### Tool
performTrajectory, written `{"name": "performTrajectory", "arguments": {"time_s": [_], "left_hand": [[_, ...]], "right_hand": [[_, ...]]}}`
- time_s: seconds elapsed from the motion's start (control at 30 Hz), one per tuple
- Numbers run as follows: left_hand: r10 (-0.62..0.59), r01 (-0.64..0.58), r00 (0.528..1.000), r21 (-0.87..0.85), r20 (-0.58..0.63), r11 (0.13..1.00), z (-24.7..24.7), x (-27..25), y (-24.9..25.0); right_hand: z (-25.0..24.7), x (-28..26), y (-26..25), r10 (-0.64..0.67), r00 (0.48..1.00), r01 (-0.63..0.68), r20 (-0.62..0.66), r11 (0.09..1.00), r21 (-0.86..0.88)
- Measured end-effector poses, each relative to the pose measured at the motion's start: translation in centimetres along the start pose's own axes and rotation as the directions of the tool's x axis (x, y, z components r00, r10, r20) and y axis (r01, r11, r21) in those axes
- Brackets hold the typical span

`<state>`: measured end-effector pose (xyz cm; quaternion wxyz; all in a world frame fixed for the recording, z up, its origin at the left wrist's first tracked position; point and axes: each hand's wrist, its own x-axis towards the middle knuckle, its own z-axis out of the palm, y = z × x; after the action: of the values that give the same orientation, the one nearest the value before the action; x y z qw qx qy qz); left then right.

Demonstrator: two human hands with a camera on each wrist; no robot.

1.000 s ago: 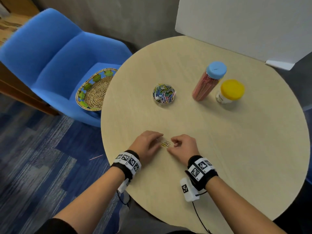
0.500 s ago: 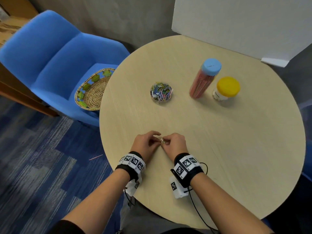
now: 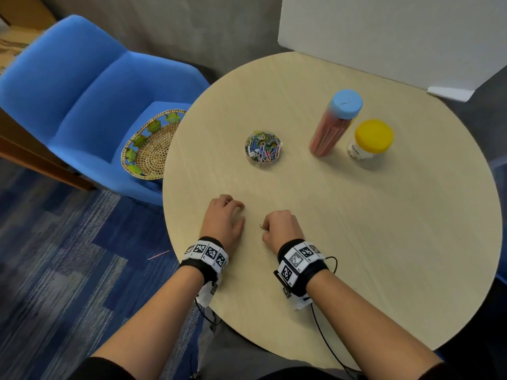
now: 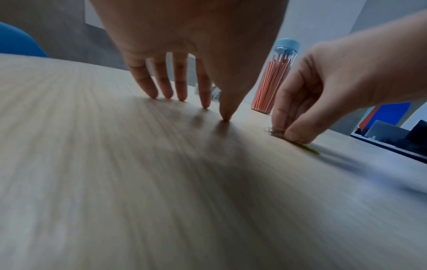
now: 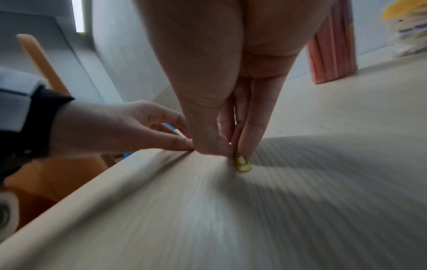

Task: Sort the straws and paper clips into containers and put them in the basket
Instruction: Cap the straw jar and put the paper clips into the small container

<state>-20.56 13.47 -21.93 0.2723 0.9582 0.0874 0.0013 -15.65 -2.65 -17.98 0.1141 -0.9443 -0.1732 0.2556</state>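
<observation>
Near the table's front edge, my right hand [image 3: 270,229] pinches a few paper clips [image 3: 264,227] between thumb and fingers, and they touch the tabletop. The right wrist view shows a yellow clip [image 5: 242,163] sticking out under the fingertips; the left wrist view shows wire loops [image 4: 275,130]. My left hand [image 3: 233,212] rests its fingertips [image 4: 182,96] on the wood, holding nothing, a hand's width to the left. A clear round tub of coloured paper clips [image 3: 263,148] sits mid-table. A tall tube of pink straws [image 3: 333,124] with a blue lid stands beside a yellow-lidded jar [image 3: 370,141].
A woven basket [image 3: 149,145] with green trim lies on the blue chair [image 3: 82,100] left of the round table [image 3: 384,242]. A white board [image 3: 397,37] stands behind the table. One pink straw [image 3: 158,254] lies on the blue carpet.
The hands, which met over the loose clips, have drawn apart. The left hand slid left and is empty; the right hand keeps the clips pinched.
</observation>
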Motion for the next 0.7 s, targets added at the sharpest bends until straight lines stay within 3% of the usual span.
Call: {"name": "performTrajectory", "arguments": {"time_s": [0.1,0.2,0.33,0.4,0.47,0.57,0.63,0.7], "left_hand": [[-0.066,0.064,0.998,0.149,0.009,0.987,-0.6,0.5,-0.6],[-0.199,0.166,0.975,0.272,0.096,0.948,-1.1,1.1,-0.6],[-0.345,0.276,0.921,0.319,0.183,0.907,-2.4,3.4,-0.4],[-0.398,0.319,0.889,0.318,0.228,0.893,-3.1,4.8,-0.4],[-0.417,0.324,0.867,0.329,0.272,0.887,-3.6,5.8,-0.3],[-0.415,0.301,0.855,0.354,0.311,0.885,-4.1,6.6,-0.3],[-0.417,0.294,0.852,0.369,0.316,0.882,-4.1,6.6,-0.3],[-0.416,0.287,0.854,0.385,0.312,0.877,-4.0,6.6,-0.4]], "right_hand": [[-0.7,0.4,-0.3,-0.048,0.998,0.053,0.041,0.991,-0.124],[-1.1,0.9,-0.4,-0.169,0.982,0.185,0.085,0.945,-0.27],[-2.6,1.9,0.3,-0.227,0.968,0.249,0.107,0.924,-0.289],[-3.3,2.9,1.3,-0.147,0.988,0.151,0.037,0.978,-0.143],[-4.4,3.7,2.8,0.01,1.0,-0.009,-0.001,0.986,0.168],[-5.8,3.2,5.0,0.157,0.987,-0.146,0.024,0.836,0.529],[-5.8,2.1,5.7,0.155,0.985,-0.171,0.076,0.817,0.551],[-5.0,0.8,5.7,0.129,0.979,-0.19,0.16,0.863,0.468]]}}
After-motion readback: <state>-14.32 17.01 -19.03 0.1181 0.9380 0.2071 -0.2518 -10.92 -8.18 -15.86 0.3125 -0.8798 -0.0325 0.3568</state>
